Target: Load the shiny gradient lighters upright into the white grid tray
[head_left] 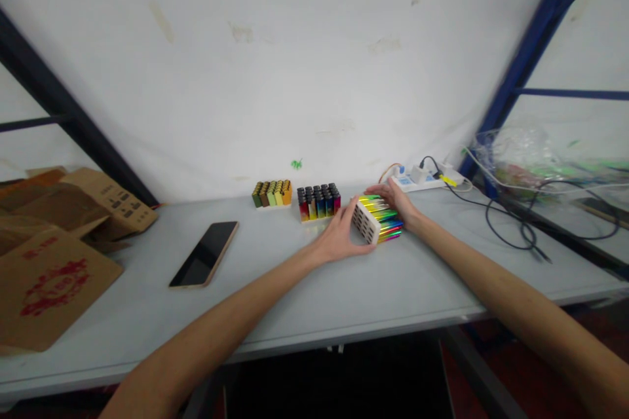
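Tipped on its side, a white slotted tray (366,221) shows its underside toward the left. Shiny metallic lighters (384,215) in several colours stick out of it to the right. My left hand (338,236) grips the tray by opposite edges, thumb at the near corner and fingers at the far one. Around the other end of the lighters curves my right hand (400,204), its fingers along their far side. Just left stands a tray of black-topped lighters (319,201) with multicoloured bodies. Beside that is a tray of green, brown and orange lighters (272,194).
A smartphone (205,255) lies on the grey table (295,314). Cardboard boxes (63,275) crowd the left end. At the back right are a power strip (417,180) with plugs, a loose black cable (511,245) and a clear plastic bag (515,154).
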`<act>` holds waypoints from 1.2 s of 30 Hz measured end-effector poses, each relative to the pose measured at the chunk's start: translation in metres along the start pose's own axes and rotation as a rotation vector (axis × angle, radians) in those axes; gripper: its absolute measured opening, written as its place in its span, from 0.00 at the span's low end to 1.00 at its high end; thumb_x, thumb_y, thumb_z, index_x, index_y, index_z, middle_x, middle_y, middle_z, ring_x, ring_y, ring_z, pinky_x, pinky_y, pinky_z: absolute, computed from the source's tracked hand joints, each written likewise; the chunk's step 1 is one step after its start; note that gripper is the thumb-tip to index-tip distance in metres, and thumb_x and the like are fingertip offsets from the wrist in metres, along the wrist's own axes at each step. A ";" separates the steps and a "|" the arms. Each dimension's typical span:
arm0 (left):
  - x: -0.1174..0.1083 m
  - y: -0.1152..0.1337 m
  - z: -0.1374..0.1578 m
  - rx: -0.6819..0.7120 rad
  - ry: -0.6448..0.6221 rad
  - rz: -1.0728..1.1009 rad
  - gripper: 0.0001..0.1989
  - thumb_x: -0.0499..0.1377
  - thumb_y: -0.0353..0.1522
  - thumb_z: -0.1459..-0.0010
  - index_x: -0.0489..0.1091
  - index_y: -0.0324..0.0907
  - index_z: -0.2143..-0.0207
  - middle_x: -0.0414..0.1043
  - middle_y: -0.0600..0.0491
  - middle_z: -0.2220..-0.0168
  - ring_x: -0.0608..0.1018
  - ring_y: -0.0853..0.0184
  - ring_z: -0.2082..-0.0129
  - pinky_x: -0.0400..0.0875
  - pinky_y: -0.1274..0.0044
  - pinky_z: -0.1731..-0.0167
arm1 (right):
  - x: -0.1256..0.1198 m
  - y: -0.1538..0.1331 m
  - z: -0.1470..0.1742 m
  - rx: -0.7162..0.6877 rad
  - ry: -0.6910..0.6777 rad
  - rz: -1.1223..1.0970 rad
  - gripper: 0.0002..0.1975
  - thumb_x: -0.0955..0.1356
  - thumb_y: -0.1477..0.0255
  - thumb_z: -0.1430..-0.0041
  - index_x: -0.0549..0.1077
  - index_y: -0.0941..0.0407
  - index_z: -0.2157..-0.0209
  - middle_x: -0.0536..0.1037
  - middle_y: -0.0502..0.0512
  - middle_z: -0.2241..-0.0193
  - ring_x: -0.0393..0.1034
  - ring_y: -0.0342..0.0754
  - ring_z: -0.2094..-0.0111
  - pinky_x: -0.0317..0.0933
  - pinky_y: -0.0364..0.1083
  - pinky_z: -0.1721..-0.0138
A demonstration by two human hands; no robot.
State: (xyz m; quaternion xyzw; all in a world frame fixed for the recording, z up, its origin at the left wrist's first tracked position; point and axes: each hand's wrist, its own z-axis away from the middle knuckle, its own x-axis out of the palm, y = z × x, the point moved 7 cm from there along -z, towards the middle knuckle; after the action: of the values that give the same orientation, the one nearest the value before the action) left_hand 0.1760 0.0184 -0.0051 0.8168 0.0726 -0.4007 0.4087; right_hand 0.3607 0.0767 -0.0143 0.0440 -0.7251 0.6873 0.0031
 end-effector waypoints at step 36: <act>0.000 0.001 -0.003 0.072 0.057 -0.032 0.58 0.71 0.48 0.52 0.44 0.42 0.28 0.55 0.39 0.31 0.61 0.51 0.30 0.57 0.58 0.31 | 0.039 -0.039 0.031 -0.501 -0.079 0.713 0.20 0.64 0.57 0.33 0.79 0.49 0.48 0.79 0.58 0.47 0.69 0.61 0.44 0.55 0.62 0.36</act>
State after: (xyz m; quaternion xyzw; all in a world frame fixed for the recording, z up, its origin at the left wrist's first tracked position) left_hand 0.1783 0.0192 -0.0035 0.8409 0.0828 -0.3861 0.3702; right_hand 0.3261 0.0413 0.0252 -0.1850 -0.8387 0.4461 -0.2518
